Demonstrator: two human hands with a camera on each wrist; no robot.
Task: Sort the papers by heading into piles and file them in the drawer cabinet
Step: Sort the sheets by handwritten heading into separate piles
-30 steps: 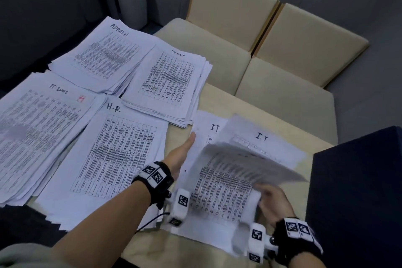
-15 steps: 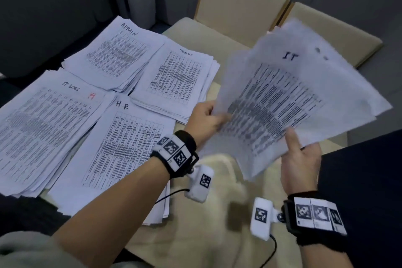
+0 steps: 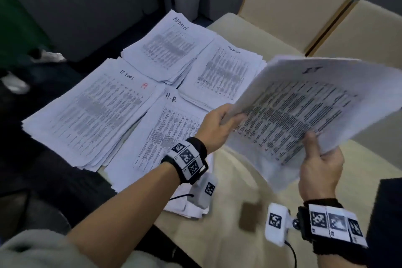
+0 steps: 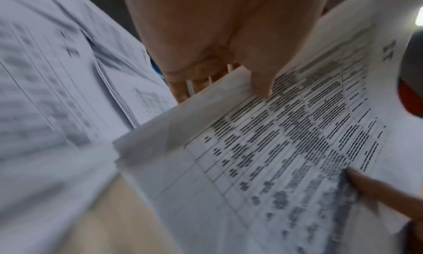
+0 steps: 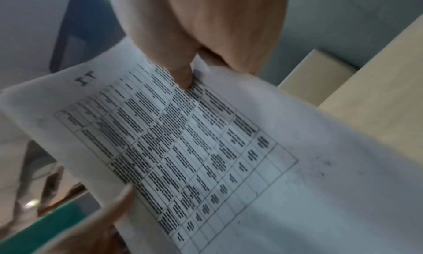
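Both hands (image 3: 320,172) grip the IT stack (image 3: 304,111) beside ADMIN pile (image 3: 171,50), H-R pile (image 3: 161,139).

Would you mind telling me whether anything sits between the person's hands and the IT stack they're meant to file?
Nothing does: the left hand and right hand both already grip the IT stack, held above the table. The drawer cabinet cannot be clearly identified in these views, so that path is unknown.

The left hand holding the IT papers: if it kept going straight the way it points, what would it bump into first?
Probably nothing beyond the IT stack it already grips. The left hand points up and right, toward the beige chair. Depth is unclear.
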